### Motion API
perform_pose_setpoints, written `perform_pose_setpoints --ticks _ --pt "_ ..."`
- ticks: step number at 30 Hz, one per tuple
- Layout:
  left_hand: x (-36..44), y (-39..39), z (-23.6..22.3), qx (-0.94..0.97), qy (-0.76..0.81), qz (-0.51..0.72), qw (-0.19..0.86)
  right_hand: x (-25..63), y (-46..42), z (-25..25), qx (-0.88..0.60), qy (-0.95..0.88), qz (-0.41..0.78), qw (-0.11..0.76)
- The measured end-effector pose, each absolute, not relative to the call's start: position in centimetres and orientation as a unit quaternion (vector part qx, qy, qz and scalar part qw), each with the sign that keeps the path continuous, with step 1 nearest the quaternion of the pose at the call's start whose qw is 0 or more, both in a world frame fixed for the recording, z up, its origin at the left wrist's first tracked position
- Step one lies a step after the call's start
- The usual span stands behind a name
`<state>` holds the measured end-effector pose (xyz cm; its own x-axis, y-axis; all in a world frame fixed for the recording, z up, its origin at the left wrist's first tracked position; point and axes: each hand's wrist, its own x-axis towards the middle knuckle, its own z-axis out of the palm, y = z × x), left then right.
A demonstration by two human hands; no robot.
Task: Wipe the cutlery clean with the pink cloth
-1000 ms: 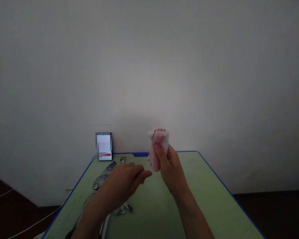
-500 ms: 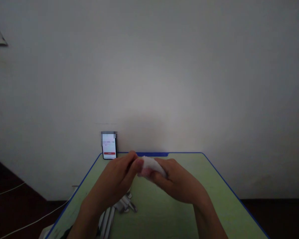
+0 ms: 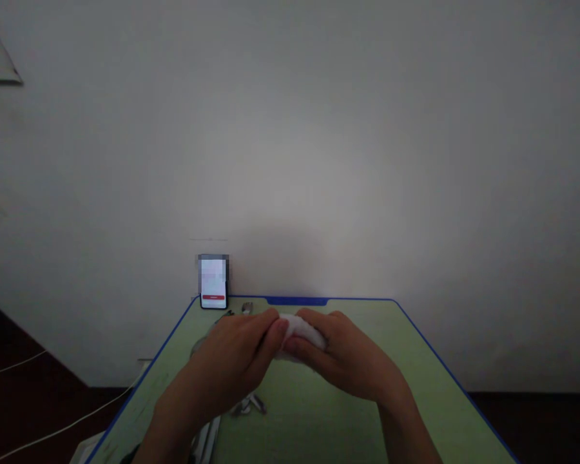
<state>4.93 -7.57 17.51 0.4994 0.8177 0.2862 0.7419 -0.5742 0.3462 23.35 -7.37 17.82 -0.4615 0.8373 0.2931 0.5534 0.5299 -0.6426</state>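
Observation:
A bunched white cloth (image 3: 305, 330), soft-looking and perhaps a tissue, is gripped between both hands above the middle of the table. My left hand (image 3: 244, 348) pinches its left end with thumb and fingers. Around the right end, the fingers and thumb of my right hand (image 3: 345, 348) are closed. Whether anything lies inside the cloth is hidden by the hands. Beyond my left hand, a shiny fork-like head (image 3: 247, 308) rests on the table. Under my left wrist are small metallic pieces (image 3: 251, 405), partly covered.
The green table (image 3: 328, 419) has a blue edge and stands against a pale wall. A lit phone (image 3: 213, 283) leans upright at its far left corner. Long pale strips (image 3: 207, 441) lie at the near left. A white cable (image 3: 72, 422) runs along the left side.
Both hands and the cloth have come slightly lower and nearer, the left hand a little to the right. The fork-like head behind the left hand now shows. The view has shifted slightly.

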Motion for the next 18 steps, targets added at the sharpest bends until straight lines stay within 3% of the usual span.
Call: perform_pose_setpoints --ticks 10,18 --pt "4.4 -7.3 17.7 0.889 0.392 0.215 0.097 23.6 -7.8 18.4 -0.411 -0.824 0.258 0.29" --pt "4.0 -7.1 17.6 0.886 0.397 0.225 0.086 24.6 -8.0 18.8 -0.439 -0.818 0.306 0.209"
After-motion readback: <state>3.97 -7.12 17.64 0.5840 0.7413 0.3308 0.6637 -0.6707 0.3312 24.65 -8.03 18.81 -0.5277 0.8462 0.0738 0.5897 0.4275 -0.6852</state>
